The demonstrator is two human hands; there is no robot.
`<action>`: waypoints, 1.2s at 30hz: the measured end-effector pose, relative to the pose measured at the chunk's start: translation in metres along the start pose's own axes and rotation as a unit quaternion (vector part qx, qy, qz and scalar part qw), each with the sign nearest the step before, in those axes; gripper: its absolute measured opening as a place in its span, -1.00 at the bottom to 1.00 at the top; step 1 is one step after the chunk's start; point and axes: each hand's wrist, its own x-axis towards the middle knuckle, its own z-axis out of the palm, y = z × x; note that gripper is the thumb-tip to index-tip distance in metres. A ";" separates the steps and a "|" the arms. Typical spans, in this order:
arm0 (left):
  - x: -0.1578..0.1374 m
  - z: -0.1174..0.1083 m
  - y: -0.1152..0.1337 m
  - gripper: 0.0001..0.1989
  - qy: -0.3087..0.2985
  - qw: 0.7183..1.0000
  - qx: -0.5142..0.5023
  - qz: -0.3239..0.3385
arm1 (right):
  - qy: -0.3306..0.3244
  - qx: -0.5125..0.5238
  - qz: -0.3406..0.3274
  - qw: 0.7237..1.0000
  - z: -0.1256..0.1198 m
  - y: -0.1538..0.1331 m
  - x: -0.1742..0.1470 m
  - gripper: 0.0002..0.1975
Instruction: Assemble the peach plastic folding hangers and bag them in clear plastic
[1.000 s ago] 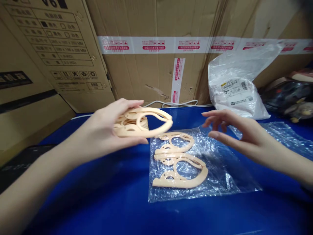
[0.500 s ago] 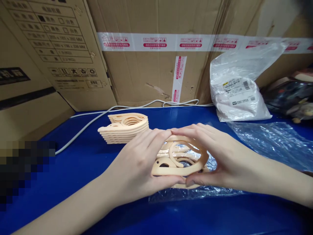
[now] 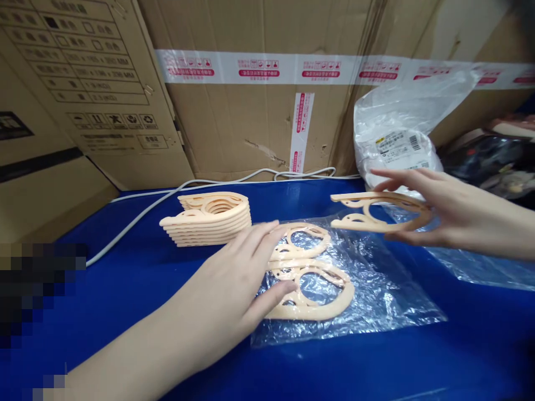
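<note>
My right hand [image 3: 451,209] grips the rounded end of a beige folding hanger [image 3: 376,227], folded up, and holds it above the blue surface with its two arms pointing left. My left hand [image 3: 238,278] has its fingers stretched and thumb apart over the left ends of two folded hangers [image 3: 334,314]; whether it presses on them I cannot tell. These two lie one behind the other on a clear plastic bag [image 3: 401,301]. Behind my left hand stands a neat stack of several similar folded hangers [image 3: 209,228].
A white plastic parcel bag [image 3: 393,122] with a label stands at the back right, partly behind my right hand. Cardboard boxes [image 3: 234,122] wall off the back and left. A white cable [image 3: 142,223] runs along the blue tabletop [image 3: 137,301]. Another clear plastic sheet [image 3: 480,273] lies at right.
Both hands were together around a folding hanger in the middle. My right hand has carried it right, away from my left hand, uncovering the hangers on the bag.
</note>
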 end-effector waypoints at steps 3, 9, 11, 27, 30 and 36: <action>0.001 0.002 0.002 -0.57 -0.042 0.999 0.001 -0.016 | 0.002 -0.062 0.009 0.998 -0.011 0.027 -0.007 -0.22; 0.004 0.003 0.002 -0.61 -0.054 0.998 0.022 -0.015 | -0.124 0.107 0.075 0.984 0.003 0.021 -0.021 -0.30; 0.003 0.003 0.000 -0.62 -0.055 0.998 0.020 -0.015 | -0.155 0.182 0.089 0.967 0.010 0.010 -0.020 -0.29; 0.003 0.011 -0.016 -0.58 -0.042 0.999 0.010 0.005 | -0.085 0.101 -0.026 0.991 0.051 -0.011 -0.003 -0.23; 0.004 0.008 -0.014 -0.64 -0.054 0.997 0.040 -0.024 | -0.061 0.061 -0.042 0.995 0.064 -0.011 -0.002 -0.17; 0.005 -0.003 -0.008 -0.78 -0.106 0.980 0.080 -0.150 | -0.068 0.023 -0.036 0.997 0.061 -0.001 -0.004 -0.16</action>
